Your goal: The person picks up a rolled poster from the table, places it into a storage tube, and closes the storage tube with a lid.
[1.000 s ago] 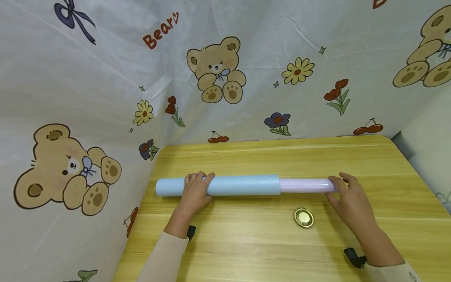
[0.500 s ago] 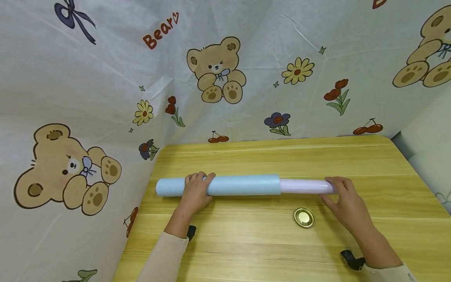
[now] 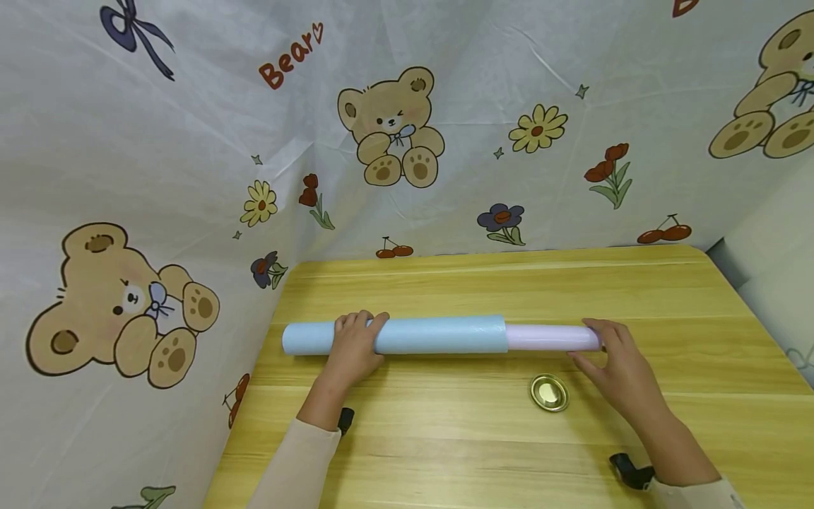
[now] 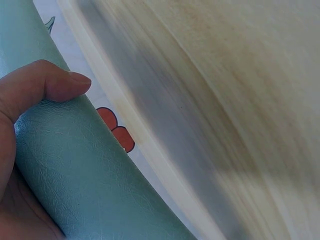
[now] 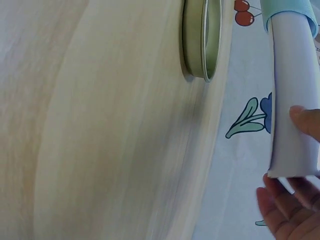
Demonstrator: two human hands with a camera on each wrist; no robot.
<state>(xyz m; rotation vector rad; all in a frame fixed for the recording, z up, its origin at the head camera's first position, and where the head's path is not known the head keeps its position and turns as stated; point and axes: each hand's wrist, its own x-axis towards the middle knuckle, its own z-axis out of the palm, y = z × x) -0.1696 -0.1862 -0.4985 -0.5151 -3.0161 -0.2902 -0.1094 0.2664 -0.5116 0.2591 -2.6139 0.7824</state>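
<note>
A long light blue tube [image 3: 439,335] lies across the table, with a narrower lavender tube [image 3: 547,337] sticking out of its right end. My left hand [image 3: 352,350] grips the blue tube left of its middle; in the left wrist view the thumb [image 4: 62,85] bends over its smooth, finely creased surface. At the far right end of the lavender tube, my right hand [image 3: 626,367] holds it between thumb and fingers. The right wrist view has the thumb [image 5: 306,120] against the tube's side and the other fingertips [image 5: 270,200] by its end.
A small round gold-coloured dish [image 3: 550,393] lies on the wood-grain table [image 3: 445,452], nearer me than the tubes. Behind and to the left hangs a white cloth [image 3: 464,85] printed with bears and flowers. Black wrist cameras show below both hands.
My right hand has shifted a little to the left along the lavender tube's end, and slightly less of that tube shows. My left hand and the blue tube have barely moved.
</note>
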